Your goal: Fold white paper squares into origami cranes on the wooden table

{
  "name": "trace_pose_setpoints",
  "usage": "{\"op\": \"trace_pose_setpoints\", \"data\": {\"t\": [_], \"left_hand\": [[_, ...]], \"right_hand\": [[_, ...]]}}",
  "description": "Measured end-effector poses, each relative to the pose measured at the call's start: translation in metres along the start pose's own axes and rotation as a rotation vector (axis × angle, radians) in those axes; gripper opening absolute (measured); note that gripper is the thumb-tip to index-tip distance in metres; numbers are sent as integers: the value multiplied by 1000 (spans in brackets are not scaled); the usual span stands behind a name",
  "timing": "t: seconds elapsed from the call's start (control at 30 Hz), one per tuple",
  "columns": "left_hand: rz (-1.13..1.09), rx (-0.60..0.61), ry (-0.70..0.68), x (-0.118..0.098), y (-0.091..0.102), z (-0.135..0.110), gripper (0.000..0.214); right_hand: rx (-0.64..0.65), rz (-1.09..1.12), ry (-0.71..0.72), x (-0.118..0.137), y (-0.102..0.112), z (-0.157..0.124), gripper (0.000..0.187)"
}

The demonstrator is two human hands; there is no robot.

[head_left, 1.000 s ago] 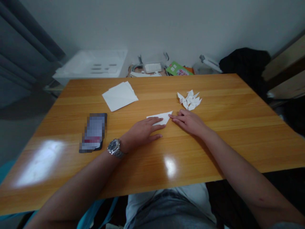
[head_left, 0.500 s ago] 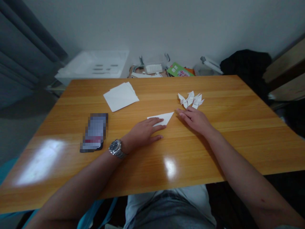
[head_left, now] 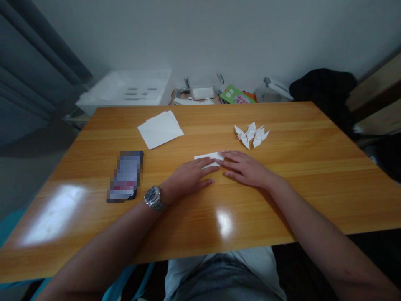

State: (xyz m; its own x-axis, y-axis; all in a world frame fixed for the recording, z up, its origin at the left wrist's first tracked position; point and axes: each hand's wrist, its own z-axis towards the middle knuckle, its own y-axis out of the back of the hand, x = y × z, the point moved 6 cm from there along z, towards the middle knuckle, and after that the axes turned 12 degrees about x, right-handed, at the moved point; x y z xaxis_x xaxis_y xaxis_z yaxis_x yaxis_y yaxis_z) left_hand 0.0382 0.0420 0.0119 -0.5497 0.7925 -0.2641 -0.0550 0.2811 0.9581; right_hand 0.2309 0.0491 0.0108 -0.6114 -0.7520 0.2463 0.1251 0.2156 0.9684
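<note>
Nothing is legible: print on the far green booklet (head_left: 234, 94) and the wristwatch dial (head_left: 153, 195) is too small to read.

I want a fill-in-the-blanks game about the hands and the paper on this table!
1. The watch is on the person's ____ wrist.
2. The folded sheet touched by the left hand and the right hand is ____ in colour.
3. The paper cranes and the stack of square sheets both lie on the wooden ____.

Missing words: left, white, table.
</note>
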Motion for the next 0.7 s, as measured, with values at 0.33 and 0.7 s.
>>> {"op": "trace_pose_setpoints", "data": {"t": [0.33,0.7], "left_hand": [[-38,5,1,3,-1,-1,51],[-50,-5,1,2,0,-2,50]], "right_hand": [[97,68,-56,-12,-12,-1,60],[3,14,-318,-30,-11,-2,66]]}}
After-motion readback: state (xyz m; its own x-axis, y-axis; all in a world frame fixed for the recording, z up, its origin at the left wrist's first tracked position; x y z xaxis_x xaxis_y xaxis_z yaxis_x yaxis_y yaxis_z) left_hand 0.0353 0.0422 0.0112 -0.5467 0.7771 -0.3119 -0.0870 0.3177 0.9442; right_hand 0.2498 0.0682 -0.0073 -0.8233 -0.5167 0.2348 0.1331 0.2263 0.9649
